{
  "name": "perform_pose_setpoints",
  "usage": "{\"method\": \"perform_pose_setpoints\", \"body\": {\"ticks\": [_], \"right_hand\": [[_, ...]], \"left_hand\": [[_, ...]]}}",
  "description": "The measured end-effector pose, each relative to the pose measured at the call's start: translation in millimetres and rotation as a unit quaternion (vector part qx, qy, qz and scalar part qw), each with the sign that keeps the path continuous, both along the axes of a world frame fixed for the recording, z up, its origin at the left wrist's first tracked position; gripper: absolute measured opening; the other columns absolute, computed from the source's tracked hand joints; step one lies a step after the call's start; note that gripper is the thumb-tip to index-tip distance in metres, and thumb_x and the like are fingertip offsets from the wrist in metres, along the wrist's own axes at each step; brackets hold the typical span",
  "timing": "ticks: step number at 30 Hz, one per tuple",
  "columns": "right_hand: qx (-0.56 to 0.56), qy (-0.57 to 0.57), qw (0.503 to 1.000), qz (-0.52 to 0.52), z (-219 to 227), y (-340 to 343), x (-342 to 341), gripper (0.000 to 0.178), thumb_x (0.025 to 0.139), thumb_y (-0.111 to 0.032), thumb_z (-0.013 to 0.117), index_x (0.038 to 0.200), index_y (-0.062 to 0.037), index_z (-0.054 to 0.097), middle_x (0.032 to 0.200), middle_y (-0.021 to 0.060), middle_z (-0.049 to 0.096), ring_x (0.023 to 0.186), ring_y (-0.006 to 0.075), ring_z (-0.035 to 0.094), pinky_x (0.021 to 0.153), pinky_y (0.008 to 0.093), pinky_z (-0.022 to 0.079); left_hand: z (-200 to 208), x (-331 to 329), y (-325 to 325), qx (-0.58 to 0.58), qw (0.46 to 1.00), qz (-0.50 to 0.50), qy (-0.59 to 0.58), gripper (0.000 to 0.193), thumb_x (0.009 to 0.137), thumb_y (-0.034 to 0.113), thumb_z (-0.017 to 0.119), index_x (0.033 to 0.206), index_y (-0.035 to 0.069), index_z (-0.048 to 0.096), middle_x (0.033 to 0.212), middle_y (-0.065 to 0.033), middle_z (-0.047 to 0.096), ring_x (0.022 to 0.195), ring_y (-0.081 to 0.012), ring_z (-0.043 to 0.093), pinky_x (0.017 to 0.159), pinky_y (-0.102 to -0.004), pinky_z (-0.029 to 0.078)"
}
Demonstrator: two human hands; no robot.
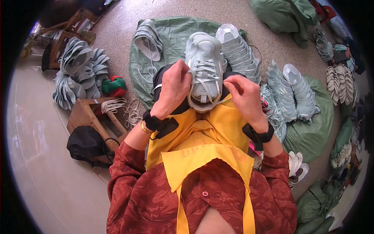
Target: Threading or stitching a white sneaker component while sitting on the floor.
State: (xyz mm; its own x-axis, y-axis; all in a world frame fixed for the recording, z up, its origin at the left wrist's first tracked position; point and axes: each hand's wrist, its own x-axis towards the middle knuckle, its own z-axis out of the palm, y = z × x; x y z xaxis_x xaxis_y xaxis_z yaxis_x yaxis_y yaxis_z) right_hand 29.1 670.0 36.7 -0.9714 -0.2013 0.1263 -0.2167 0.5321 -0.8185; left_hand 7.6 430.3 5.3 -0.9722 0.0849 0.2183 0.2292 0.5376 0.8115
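A pale grey-blue sneaker (203, 50) rests on my lap between my knees, toe pointing away from me. White shoelace (204, 68) crosses its upper in several rows, with a loose loop hanging over the tongue. My left hand (174, 89) is at the sneaker's left side, fingers pinched on the lace near the eyelets. On the other side, my right hand (246, 98) is closed in a pinch, apart from the shoe, with a lace end running from the shoe's opening to its fingers. The yellow apron (202, 134) covers my lap.
Nested shoe uppers (238, 52) lie on a green sheet (171, 29) ahead, with more stacks (300, 91) to the right. At left are piled uppers (80, 74), a wooden stool (87, 117), a black bag (87, 144) and loose white laces (133, 113).
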Motion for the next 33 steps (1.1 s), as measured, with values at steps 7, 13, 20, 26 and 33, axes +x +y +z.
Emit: {"method": "perform_pose_setpoints", "body": {"ticks": [7, 13, 20, 26, 33], "right_hand": [[0.064, 0.073, 0.995, 0.035, -15, -18, -19, 0.013, 0.087, -0.008, 0.072, 0.095, -0.0023, 0.063, 0.087, 0.0148, 0.065, 0.077, 0.0349, 0.066, 0.067, 0.0413, 0.053], [0.135, 0.147, 0.979, 0.051, -17, -24, -19, 0.010, 0.090, -0.005, 0.067, 0.097, -0.0038, 0.061, 0.088, 0.0162, 0.063, 0.081, 0.0377, 0.066, 0.068, 0.0444, 0.053], [0.038, 0.074, 0.996, 0.017, -15, -25, -23, 0.005, 0.091, -0.003, 0.064, 0.094, -0.0009, 0.060, 0.084, 0.0167, 0.064, 0.074, 0.0339, 0.065, 0.063, 0.0400, 0.050], [-0.006, -0.110, 0.991, 0.075, 0, -12, -41, 0.011, 0.090, -0.008, 0.064, 0.092, 0.0021, 0.061, 0.073, 0.0130, 0.064, 0.065, 0.0176, 0.060, 0.061, 0.0356, 0.048], [0.010, -0.197, 0.949, 0.247, -11, 5, -85, 0.018, 0.092, -0.018, 0.058, 0.089, -0.0004, 0.061, 0.072, 0.0023, 0.059, 0.063, 0.0124, 0.056, 0.058, 0.0310, 0.044]], "left_hand": [[5, 1, 3, 0.008, 1.000, 0.014, 0.027, 0.011, 0.087, -0.007, 0.057, 0.097, -0.002, 0.052, 0.083, -0.0212, 0.060, 0.080, -0.0420, 0.061, 0.072, -0.0460, 0.049], [7, -1, 1, -0.057, 0.990, 0.009, 0.128, 0.013, 0.086, -0.006, 0.056, 0.098, -0.001, 0.053, 0.088, -0.0202, 0.059, 0.085, -0.0428, 0.060, 0.074, -0.0473, 0.049], [6, -2, -6, 0.133, 0.987, -0.042, -0.081, 0.011, 0.090, -0.004, 0.059, 0.099, 0.000, 0.055, 0.090, -0.0103, 0.065, 0.081, -0.0212, 0.065, 0.074, -0.0320, 0.051], [-4, -8, -13, 0.257, 0.947, -0.110, -0.157, 0.006, 0.094, 0.000, 0.059, 0.099, 0.002, 0.055, 0.091, 0.0004, 0.062, 0.083, -0.0072, 0.058, 0.075, -0.0243, 0.049], [3, -12, -21, 0.098, 0.983, -0.123, -0.099, 0.010, 0.092, 0.002, 0.060, 0.094, 0.003, 0.051, 0.084, 0.0014, 0.049, 0.074, -0.0069, 0.044, 0.066, -0.0239, 0.039]]}}
